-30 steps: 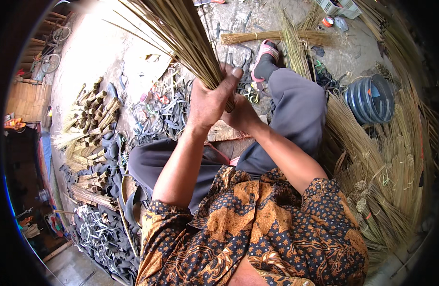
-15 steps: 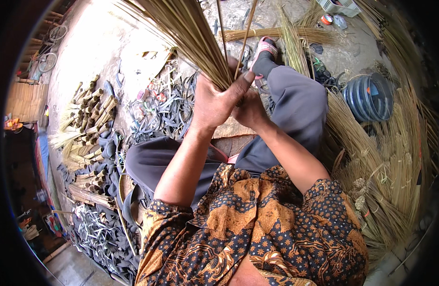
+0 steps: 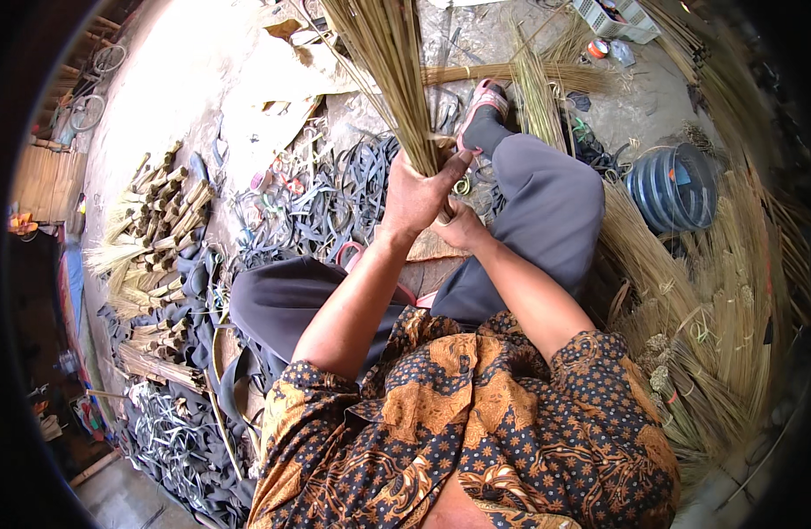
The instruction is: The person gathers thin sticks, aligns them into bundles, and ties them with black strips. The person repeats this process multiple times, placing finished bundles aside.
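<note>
A thick bundle of dry straw stalks [image 3: 383, 75] stands up and away from me, fanning out at its far end. My left hand [image 3: 412, 196] is wrapped round its lower part, the thumb lying across the stalks. Just below and to the right, my right hand [image 3: 461, 227] is closed at the bundle's bottom end; its fingers are partly hidden. Both hands are above my crossed legs, over a brown block [image 3: 434, 247] between them.
Dark rubber-like strips [image 3: 353, 181] lie beyond my left knee. Short tied straw bundles [image 3: 163, 216] are heaped at left. Long stalks [image 3: 714, 300] spread at right beside a clear blue ribbed container [image 3: 672, 187]. A white basket [image 3: 619, 19] stands at the far right.
The bundle has swung rightward and more upright. Two stalks that stood apart on its right no longer show separately. My left hand moved slightly right, my right hand slightly nearer to me.
</note>
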`<state>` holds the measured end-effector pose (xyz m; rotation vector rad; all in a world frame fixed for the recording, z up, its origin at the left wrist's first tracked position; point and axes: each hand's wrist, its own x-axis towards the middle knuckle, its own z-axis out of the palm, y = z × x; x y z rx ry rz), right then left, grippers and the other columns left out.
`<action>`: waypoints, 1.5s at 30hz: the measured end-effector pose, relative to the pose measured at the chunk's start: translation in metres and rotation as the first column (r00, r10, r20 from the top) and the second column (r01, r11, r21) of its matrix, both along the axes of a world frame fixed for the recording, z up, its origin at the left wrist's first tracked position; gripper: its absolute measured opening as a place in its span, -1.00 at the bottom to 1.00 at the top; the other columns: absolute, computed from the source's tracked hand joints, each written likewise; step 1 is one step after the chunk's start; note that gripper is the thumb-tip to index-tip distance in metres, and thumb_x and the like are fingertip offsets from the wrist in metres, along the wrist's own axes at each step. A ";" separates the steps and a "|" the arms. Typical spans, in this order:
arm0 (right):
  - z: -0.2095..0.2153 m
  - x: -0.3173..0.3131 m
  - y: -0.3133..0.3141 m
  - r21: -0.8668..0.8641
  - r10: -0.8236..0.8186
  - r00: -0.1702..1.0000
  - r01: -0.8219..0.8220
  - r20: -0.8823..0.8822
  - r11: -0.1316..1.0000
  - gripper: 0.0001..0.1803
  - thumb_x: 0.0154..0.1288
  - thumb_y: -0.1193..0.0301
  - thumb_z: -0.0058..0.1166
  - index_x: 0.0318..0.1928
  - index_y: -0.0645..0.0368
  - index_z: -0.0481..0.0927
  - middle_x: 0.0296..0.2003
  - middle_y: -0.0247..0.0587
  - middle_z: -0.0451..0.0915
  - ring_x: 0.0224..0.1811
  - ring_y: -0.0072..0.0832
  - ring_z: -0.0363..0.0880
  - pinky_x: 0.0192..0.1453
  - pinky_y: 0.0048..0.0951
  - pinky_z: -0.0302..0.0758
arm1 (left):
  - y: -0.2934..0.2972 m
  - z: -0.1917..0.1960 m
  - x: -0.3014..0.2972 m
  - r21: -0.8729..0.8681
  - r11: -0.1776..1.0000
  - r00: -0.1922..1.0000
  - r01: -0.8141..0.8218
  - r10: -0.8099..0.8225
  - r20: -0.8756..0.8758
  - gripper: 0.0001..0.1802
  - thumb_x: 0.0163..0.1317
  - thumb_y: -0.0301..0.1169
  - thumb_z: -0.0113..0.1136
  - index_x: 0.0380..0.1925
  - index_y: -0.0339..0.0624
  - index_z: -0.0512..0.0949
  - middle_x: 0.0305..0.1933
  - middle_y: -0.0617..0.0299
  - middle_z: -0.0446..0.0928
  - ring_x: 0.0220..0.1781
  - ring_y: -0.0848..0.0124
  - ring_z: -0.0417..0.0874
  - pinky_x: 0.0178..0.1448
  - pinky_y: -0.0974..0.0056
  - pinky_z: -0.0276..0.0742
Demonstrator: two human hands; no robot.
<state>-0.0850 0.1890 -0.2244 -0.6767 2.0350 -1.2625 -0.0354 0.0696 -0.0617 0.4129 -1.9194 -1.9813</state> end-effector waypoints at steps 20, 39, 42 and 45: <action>0.038 -0.034 0.004 -0.250 -0.254 0.966 0.235 -0.048 0.939 -0.88 0.41 0.42 0.17 -0.15 0.20 0.65 -0.40 -0.21 0.67 -0.28 -0.45 0.70 -0.19 -0.29 0.64 | -0.022 -0.074 0.019 -0.036 0.980 0.977 0.196 -0.192 0.096 0.04 0.12 -0.31 0.48 0.57 -0.25 0.15 0.59 -0.13 0.25 0.68 0.09 0.16 0.71 -0.02 0.03; 0.195 -0.035 -0.038 -0.493 -0.138 0.910 0.334 0.392 0.803 -0.73 0.49 0.36 0.24 0.07 0.25 0.61 -0.53 -0.44 0.50 -0.65 -0.71 0.44 -0.60 -0.59 0.41 | 0.029 -0.006 0.024 -0.030 0.995 0.990 0.092 -0.088 0.113 -0.83 0.25 -0.44 0.35 -0.26 -0.30 0.58 -0.50 0.28 0.59 -0.52 0.48 0.58 -0.41 0.30 0.52; 0.204 -0.037 -0.036 -0.653 0.131 0.892 0.210 0.432 0.727 -0.66 0.47 0.32 0.29 0.10 0.25 0.60 -0.48 -0.41 0.52 -0.61 -0.72 0.45 -0.57 -0.58 0.43 | 0.023 -0.004 0.028 0.070 0.967 0.903 0.247 -0.256 0.346 -0.70 0.30 -0.31 0.44 -0.21 -0.32 0.57 -0.45 0.25 0.62 -0.47 0.48 0.60 -0.35 0.29 0.55; 0.217 -0.040 -0.037 -0.569 0.083 0.874 0.237 0.479 0.788 -0.63 0.45 0.28 0.33 0.09 0.26 0.61 -0.49 -0.44 0.53 -0.60 -0.75 0.46 -0.56 -0.61 0.42 | 0.026 -0.003 0.029 0.059 0.974 0.951 0.219 -0.226 0.209 -0.65 0.32 -0.24 0.47 -0.23 -0.31 0.58 -0.51 0.30 0.57 -0.50 0.49 0.56 -0.38 0.29 0.53</action>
